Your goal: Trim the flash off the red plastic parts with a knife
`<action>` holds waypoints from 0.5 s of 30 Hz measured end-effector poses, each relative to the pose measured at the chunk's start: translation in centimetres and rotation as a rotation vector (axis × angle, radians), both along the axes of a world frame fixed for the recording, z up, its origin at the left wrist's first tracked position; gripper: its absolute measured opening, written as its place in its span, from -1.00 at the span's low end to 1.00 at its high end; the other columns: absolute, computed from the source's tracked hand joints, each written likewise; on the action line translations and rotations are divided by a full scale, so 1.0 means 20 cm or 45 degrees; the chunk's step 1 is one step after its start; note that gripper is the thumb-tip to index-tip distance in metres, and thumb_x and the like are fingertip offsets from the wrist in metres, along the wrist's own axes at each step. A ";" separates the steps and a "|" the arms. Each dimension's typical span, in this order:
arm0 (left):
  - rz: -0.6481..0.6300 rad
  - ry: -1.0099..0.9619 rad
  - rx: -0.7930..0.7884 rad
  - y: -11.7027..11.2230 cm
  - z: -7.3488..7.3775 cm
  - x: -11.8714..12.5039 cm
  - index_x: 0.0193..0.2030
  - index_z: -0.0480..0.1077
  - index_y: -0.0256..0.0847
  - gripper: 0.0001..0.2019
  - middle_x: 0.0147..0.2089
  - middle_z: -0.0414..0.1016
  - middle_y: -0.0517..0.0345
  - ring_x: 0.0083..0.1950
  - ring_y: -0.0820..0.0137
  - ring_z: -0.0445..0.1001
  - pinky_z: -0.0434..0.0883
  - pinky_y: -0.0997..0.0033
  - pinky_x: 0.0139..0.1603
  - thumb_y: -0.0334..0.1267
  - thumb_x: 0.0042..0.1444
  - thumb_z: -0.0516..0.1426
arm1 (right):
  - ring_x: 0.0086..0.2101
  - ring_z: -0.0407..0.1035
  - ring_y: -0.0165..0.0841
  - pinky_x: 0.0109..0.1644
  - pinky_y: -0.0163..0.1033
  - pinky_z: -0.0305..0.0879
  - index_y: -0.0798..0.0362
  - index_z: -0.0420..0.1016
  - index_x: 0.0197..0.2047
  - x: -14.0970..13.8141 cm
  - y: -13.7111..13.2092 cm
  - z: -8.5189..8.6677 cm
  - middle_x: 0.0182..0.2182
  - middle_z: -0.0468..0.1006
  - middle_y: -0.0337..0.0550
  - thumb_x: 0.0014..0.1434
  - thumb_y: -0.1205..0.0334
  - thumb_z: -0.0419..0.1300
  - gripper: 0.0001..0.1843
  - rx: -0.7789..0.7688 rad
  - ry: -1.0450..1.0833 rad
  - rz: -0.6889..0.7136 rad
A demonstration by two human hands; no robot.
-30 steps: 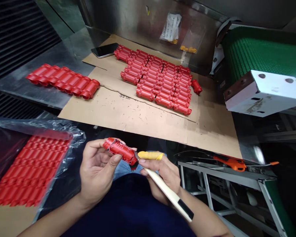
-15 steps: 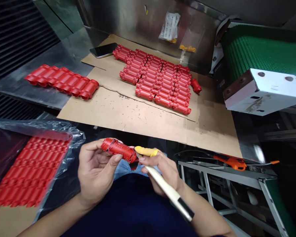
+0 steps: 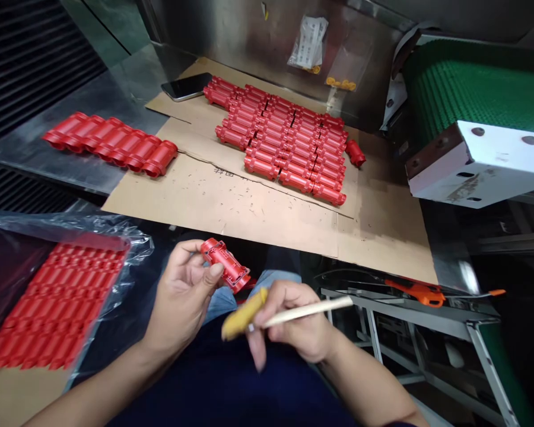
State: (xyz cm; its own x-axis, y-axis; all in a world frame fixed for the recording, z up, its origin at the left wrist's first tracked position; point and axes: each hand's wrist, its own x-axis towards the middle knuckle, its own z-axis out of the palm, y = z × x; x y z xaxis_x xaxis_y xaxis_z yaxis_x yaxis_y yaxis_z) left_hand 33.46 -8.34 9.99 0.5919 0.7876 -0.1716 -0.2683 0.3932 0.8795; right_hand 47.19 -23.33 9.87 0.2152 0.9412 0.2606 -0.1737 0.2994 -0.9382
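My left hand [image 3: 182, 296] is closed round a red plastic tube-shaped part [image 3: 225, 265], held up over my lap with its ribbed side showing. Just to its lower right, my right hand [image 3: 293, 326] grips a cream-handled knife tool [image 3: 309, 310] that now lies almost level, handle pointing right. The yellow cot on that hand's forefinger [image 3: 242, 314] points down-left, clear of the part.
Cardboard sheet [image 3: 231, 204] carries rows of finished red parts [image 3: 289, 148]. A second row of red parts [image 3: 111, 142] lies on the steel ledge at left. A bagged tray of red parts [image 3: 48, 308] sits lower left. Phone [image 3: 187, 86] behind. Green conveyor [image 3: 471, 89] and orange cutters [image 3: 420, 290] at right.
My right hand has pulled the knife away from the part's end and swung it level. My left hand has turned the part and raised it slightly.
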 end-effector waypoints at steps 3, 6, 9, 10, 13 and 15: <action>-0.007 -0.048 0.095 0.00 -0.01 -0.01 0.10 0.44 -0.09 -0.69 -0.03 0.71 0.11 -0.17 0.31 0.76 0.74 0.33 -0.12 -0.30 0.32 0.41 | -0.60 0.58 -0.35 -0.53 -0.32 0.53 0.03 0.55 -0.17 0.02 -0.02 0.01 -0.47 0.71 -0.16 0.45 -0.23 0.33 -0.54 0.075 0.249 0.204; -0.018 -0.084 0.167 0.00 -0.03 -0.03 0.12 0.44 -0.06 -0.70 0.06 0.71 0.07 -0.10 0.20 0.80 0.77 0.21 -0.06 -0.34 0.35 0.38 | -0.33 0.72 -0.28 -0.26 -0.22 0.70 0.04 0.68 -0.03 0.07 -0.02 0.05 -0.25 0.79 -0.05 0.45 0.14 0.42 -0.84 0.029 -0.102 -0.246; 0.002 -0.091 0.231 -0.01 -0.04 -0.04 0.14 0.45 -0.04 -0.68 0.10 0.70 0.06 -0.05 0.15 0.81 0.77 0.15 -0.01 -0.39 0.35 0.37 | -0.04 0.72 -0.22 0.01 -0.13 0.73 0.04 0.71 0.12 0.09 -0.02 0.08 -0.04 0.79 0.06 0.43 0.37 0.39 -0.78 0.107 -0.603 -0.565; 0.013 -0.087 0.252 -0.01 -0.04 -0.05 0.14 0.45 -0.03 -0.68 0.11 0.70 0.07 -0.05 0.14 0.81 0.78 0.13 0.00 -0.40 0.35 0.36 | 0.00 0.71 -0.21 0.05 -0.13 0.73 0.06 0.69 0.16 0.08 -0.02 0.08 0.00 0.77 0.09 0.44 0.40 0.37 -0.74 0.159 -0.704 -0.587; 0.058 -0.057 0.327 -0.02 -0.04 -0.06 0.13 0.45 -0.04 -0.66 0.11 0.70 0.07 -0.03 0.17 0.80 0.77 0.16 0.04 -0.43 0.32 0.38 | 0.03 0.70 -0.20 0.06 -0.15 0.74 0.13 0.65 0.23 0.06 0.00 0.08 0.05 0.74 0.16 0.44 0.47 0.32 -0.67 0.262 -0.859 -0.612; 0.091 -0.029 0.378 -0.02 -0.04 -0.06 0.13 0.46 -0.05 -0.65 0.11 0.70 0.07 0.00 0.20 0.79 0.77 0.21 0.06 -0.43 0.31 0.39 | 0.04 0.69 -0.17 0.06 -0.12 0.75 0.13 0.63 0.25 0.05 0.01 0.08 0.06 0.73 0.17 0.42 0.50 0.31 -0.62 0.237 -0.934 -0.654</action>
